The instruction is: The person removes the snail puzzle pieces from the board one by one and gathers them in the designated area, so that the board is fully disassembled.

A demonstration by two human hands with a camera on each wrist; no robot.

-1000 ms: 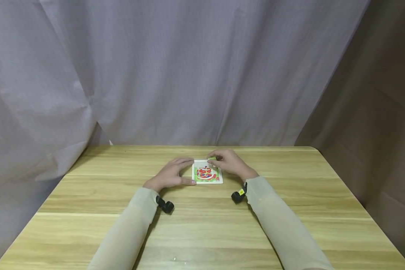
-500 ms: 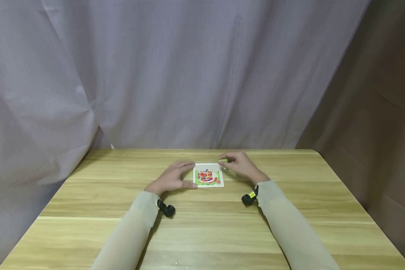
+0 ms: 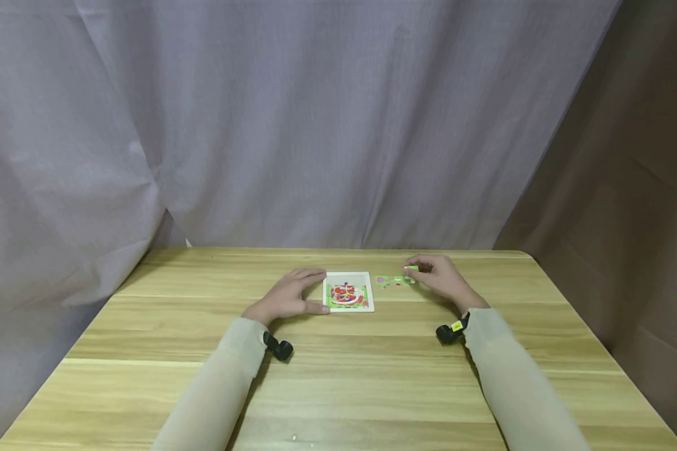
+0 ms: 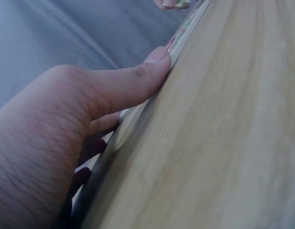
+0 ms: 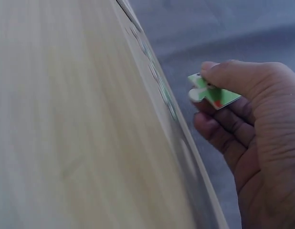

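Note:
A white-framed jigsaw puzzle tray (image 3: 371, 299) lies on the table, with red and green pieces filling its lower part and a bare strip along the top. My left hand (image 3: 289, 295) rests at the tray's left side, thumb on the near corner and fairly straight fingertips at the far corner. To the right, my right hand (image 3: 441, 275) pinches a green jigsaw piece (image 5: 226, 98) between thumb and fingers, its white-edged knob showing in the right wrist view. Several loose green jigsaw pieces (image 3: 389, 281) lie between the tray and my right hand.
The wooden table (image 3: 338, 382) extends on both sides of the tray and toward me. A grey curtain (image 3: 293, 125) hangs behind its far edge, and a darker brown one (image 3: 615, 188) hangs at the right. Each wrist wears a small black camera.
My right hand has moved right, away from the tray's top edge, carrying the green jigsaw piece and uncovering the loose pieces. The left hand keeps its place at the tray.

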